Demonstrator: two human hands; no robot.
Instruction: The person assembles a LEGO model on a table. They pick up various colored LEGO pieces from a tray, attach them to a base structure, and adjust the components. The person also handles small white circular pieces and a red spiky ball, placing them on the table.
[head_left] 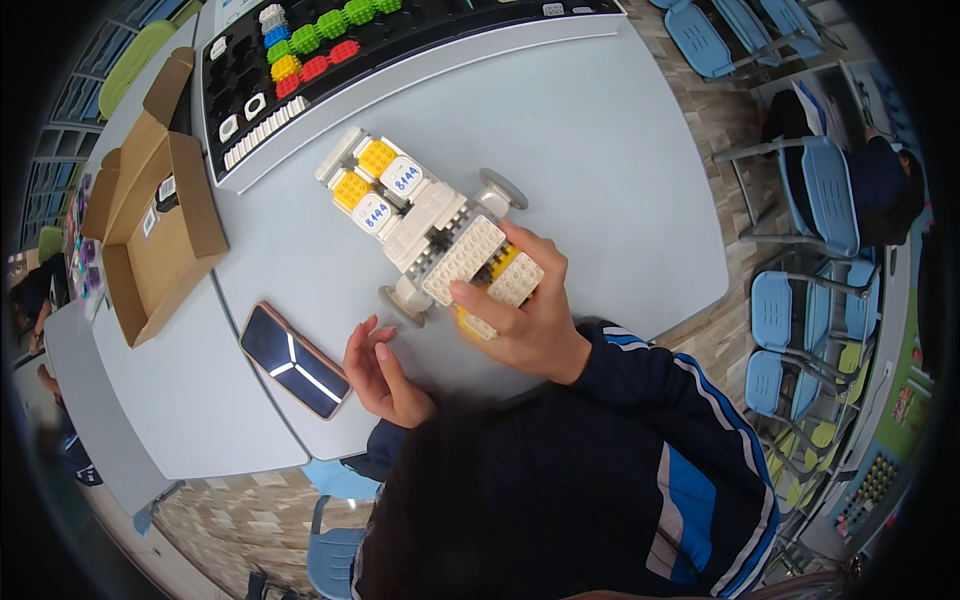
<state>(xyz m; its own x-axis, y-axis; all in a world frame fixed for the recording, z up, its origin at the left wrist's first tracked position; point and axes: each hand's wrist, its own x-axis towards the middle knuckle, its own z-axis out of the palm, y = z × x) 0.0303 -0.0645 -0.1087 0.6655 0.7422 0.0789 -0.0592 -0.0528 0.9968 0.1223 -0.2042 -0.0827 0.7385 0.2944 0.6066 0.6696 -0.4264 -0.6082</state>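
At the left of my feed I have an open cardboard box (200, 200) on the pale table (630, 180), a few small pieces inside it, and then a phone (290, 355) lying face up, its dark screen catching white reflections. Next I see my left hand (385, 378), empty, fingers loosely curled with the thumb apart from them, the fingertips just beside a grey wheel (402, 305). Beyond it, a black parts tray (400, 80) with a white outer wall holds rows of white, blue, green, yellow and red blocks. In the middle is the white toy vehicle (435, 205), tilted across my view, yellow blocks (378, 158) near its far end; whether it bears on the table I cannot tell. My right hand (540, 320) is clamped on its near end, thumb pressed onto the studded white top, fingers around the right side. Farther right, blue chairs (825, 185) stand on the wood-patterned floor (690, 115), and another person sits near them.
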